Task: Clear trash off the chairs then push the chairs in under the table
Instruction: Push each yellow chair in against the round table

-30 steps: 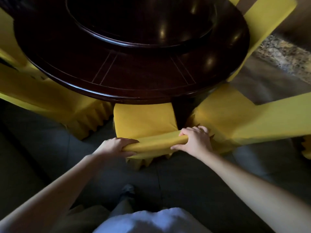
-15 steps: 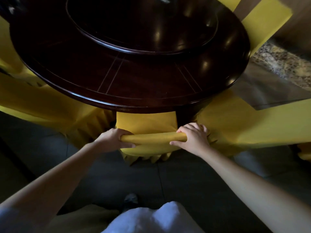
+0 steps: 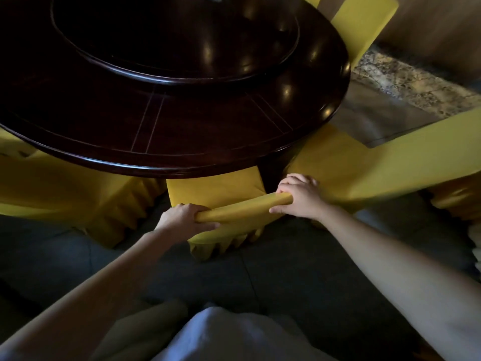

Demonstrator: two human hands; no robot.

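Both hands grip the top rail of the chair (image 3: 242, 207) at the near side of the table (image 3: 161, 162). The left hand (image 3: 186, 220) wraps its fingers over the rail end farther from the table, thumb underneath, and the right hand (image 3: 302, 198) curls round the end nearer the table. The seat is already partly under the table's rim, and no trash shows on the part in view. The rail lies skewed to the rim, so sliding the chair in probably goes best with more push from the left hand to square it, kept low and level so the skirt does not bunch. Room is tight. The left chair (image 3: 65, 194) sits near at the table's near-left edge, and the right chair (image 3: 364, 173) lies just beside the right hand, where knuckles could get pinched. A dark leg (image 3: 270, 175) stands under the rim by the seat corner and may catch it. Away from the table, the floor (image 3: 299, 277) gives open stepping room.
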